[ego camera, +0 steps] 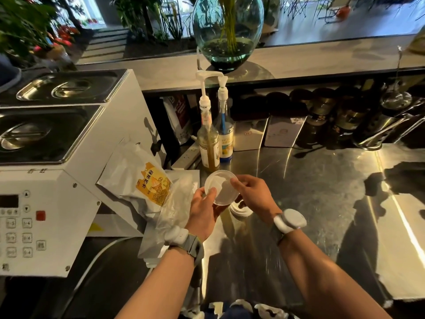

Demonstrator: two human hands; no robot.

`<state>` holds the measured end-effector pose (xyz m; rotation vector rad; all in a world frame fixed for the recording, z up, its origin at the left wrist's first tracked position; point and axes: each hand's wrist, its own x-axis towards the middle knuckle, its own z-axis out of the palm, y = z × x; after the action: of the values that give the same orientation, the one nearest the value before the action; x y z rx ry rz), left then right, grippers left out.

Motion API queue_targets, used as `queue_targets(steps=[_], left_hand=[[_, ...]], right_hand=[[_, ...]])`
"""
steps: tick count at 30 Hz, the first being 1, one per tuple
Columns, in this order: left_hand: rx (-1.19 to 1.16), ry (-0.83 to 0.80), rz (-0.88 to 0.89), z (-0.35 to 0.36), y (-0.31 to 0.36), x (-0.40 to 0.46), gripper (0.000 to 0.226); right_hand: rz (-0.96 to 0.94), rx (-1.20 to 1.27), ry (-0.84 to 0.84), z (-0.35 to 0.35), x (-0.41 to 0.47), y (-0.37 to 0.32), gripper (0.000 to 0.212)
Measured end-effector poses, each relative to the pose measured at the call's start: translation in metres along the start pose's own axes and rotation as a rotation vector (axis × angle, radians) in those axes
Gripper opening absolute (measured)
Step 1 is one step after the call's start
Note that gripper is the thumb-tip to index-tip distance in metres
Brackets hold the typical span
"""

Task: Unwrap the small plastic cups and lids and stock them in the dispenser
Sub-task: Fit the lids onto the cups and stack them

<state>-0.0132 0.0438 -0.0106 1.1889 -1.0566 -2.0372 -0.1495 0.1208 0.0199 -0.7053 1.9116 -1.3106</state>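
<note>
A round translucent plastic lid stack (222,188) is held above the steel counter, both hands on it. My left hand (203,215) grips its lower left edge, thumb on top. My right hand (254,195) pinches its right edge with fingers on the rim. Just below the hands, a second white lid or cup (239,210) rests on the counter, partly hidden by my right hand. Crumpled clear plastic wrap (177,203) lies to the left of my left hand. No dispenser can be picked out.
A white machine with a keypad (57,203) fills the left. A white and orange powder bag (147,180) leans on it. Two pump syrup bottles (208,143) stand just behind the lids. Tins and jars (326,116) line the back under a shelf bearing a glass vase (227,33).
</note>
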Motion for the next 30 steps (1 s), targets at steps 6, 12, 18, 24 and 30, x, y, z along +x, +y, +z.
queue_targets(steps=[6, 12, 18, 24, 30], left_hand=[[0.064, -0.025, -0.014, -0.003, -0.005, -0.001, 0.038], [0.191, -0.149, -0.113, -0.007, 0.001, -0.005, 0.053], [0.209, -0.082, -0.015, -0.008, -0.001, -0.008, 0.059], [0.167, -0.042, -0.002, -0.01, -0.003, -0.01, 0.061], [0.181, -0.134, -0.104, -0.024, 0.002, -0.009, 0.038]], right_hand=[[-0.042, -0.037, 0.033, 0.005, 0.0, 0.01, 0.022], [-0.181, -0.195, -0.041, -0.003, 0.0, 0.015, 0.022], [-0.15, -0.161, -0.039, 0.002, -0.007, 0.014, 0.025], [-0.148, -0.246, -0.088, 0.01, -0.01, 0.016, 0.03], [-0.057, -0.201, -0.177, 0.006, -0.007, 0.021, 0.03]])
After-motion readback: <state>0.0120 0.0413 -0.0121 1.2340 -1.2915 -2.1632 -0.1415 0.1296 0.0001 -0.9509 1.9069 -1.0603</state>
